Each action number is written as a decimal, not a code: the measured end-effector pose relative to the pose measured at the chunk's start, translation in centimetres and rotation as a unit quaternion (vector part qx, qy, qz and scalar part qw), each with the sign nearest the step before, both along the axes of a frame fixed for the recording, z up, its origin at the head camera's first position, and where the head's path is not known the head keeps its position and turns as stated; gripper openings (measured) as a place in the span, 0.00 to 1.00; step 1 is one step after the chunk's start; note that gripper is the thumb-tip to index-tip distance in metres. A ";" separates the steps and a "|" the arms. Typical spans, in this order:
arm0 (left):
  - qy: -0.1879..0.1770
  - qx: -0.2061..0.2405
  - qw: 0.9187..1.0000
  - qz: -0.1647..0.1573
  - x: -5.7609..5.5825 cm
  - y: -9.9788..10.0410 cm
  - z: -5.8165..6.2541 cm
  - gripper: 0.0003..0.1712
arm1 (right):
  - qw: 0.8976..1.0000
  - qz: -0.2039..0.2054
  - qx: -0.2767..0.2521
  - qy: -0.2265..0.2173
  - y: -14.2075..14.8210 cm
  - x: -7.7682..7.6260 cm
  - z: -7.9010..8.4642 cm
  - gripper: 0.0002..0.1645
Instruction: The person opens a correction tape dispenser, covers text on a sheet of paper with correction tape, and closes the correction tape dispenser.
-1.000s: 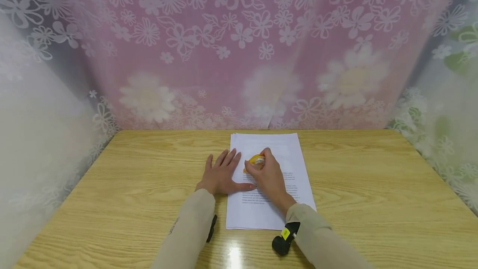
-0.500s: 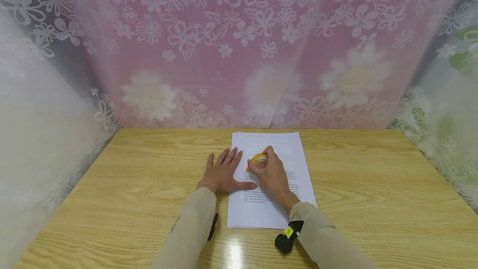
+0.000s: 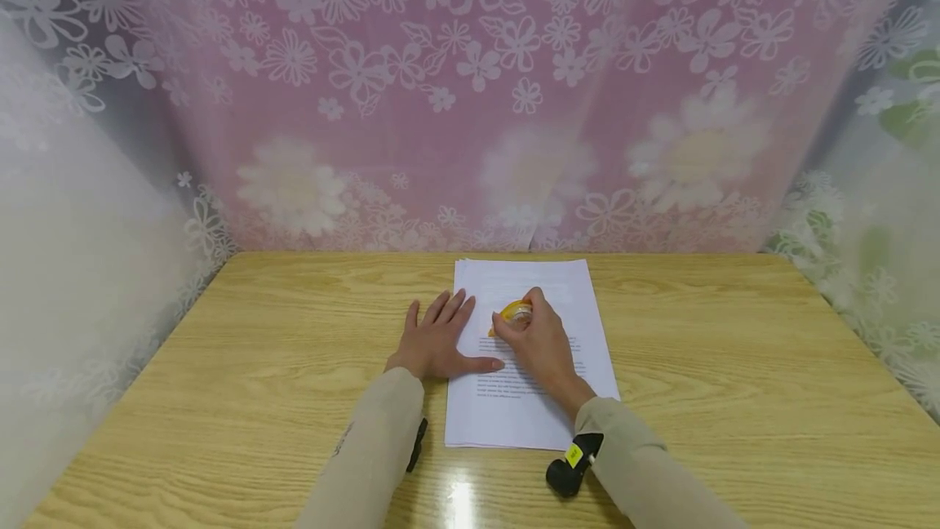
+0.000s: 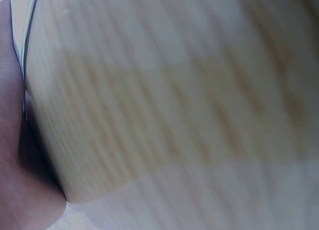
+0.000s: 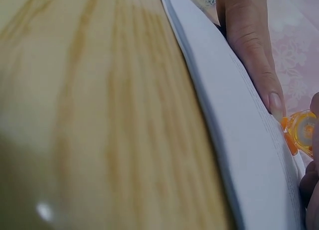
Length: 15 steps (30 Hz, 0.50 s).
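Note:
An orange, see-through correction tape dispenser [image 3: 516, 313] is pinched between the thumb and fingers of my right hand [image 3: 545, 353]. Its tip points down and left, at the top line of the printed text on a stack of white paper [image 3: 525, 427]. My left hand [image 3: 433, 348] lies with fingers spread over the stack's left edge, its thumb stretched across the top sheet. In the right wrist view, the dispenser [image 5: 301, 130] shows at the right edge beside my left thumb. Only part of my left hand [image 4: 22, 190] appears in the left wrist view.
The paper lies on a wood-grain table [image 3: 294, 317]. Behind it hangs a pink curtain [image 3: 411, 145] with white flowers, and pale floral sheets flank both sides. A black wrist camera [image 3: 569, 468] sits by my right sleeve, over the near edge of the stack.
My right hand has slid a little to the right along the top text line with the correction tape dispenser. My left hand stays in place on the paper.

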State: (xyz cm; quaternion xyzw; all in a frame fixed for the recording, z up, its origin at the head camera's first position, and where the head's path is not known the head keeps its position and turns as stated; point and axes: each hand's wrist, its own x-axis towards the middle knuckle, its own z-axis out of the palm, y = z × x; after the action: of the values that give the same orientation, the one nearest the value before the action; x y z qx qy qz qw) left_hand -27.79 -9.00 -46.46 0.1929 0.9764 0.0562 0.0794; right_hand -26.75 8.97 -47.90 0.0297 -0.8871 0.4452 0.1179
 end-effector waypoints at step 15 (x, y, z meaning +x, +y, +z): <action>0.002 0.009 1.000 -0.005 0.0 -0.1 -0.1 0.64 | 1.000 0.001 -0.002 -0.001 0.3 0.1 0.1 0.23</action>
State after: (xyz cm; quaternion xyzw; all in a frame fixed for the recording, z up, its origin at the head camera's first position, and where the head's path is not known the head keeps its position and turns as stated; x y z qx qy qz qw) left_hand -27.74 -9.15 -46.51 0.1988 0.9750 0.0641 0.0761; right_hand -26.65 9.29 -47.83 0.0295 -0.8863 0.4472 0.1168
